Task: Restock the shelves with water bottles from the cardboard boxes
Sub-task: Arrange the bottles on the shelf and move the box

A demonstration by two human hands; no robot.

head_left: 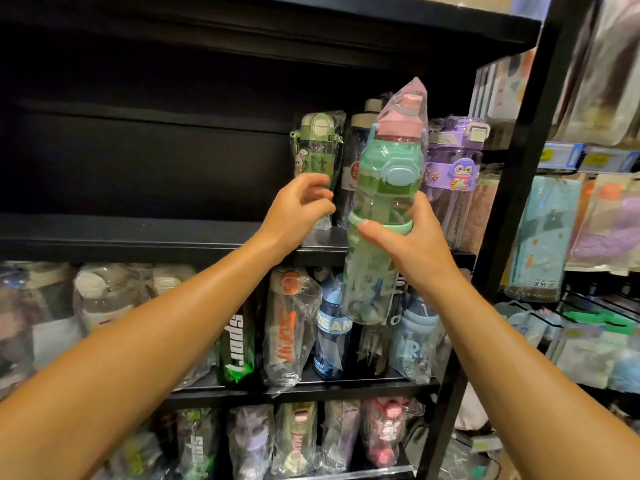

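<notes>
My right hand [410, 242] grips a green water bottle [375, 237] in clear plastic wrap, held upright in front of the black upper shelf [138, 230]. Behind it rises a wrapped pink-capped bottle [403, 117]; whether my hand holds that one too is unclear. My left hand [299, 211] curls around the lower part of a small wrapped green-lidded bottle [317, 150] standing on the upper shelf. To the right on that shelf stand a dark bottle [355, 150] and a purple penguin bottle [455, 174]. The left stretch of the upper shelf is dark and bare.
The shelf below [304, 389] holds several wrapped bottles, among them a green sport bottle [237, 344] and a blue one [332, 334]. More wrapped bottles fill the bottom shelf. A black upright post [519, 168] bounds the unit; packaged goods hang on racks to the right [543, 230].
</notes>
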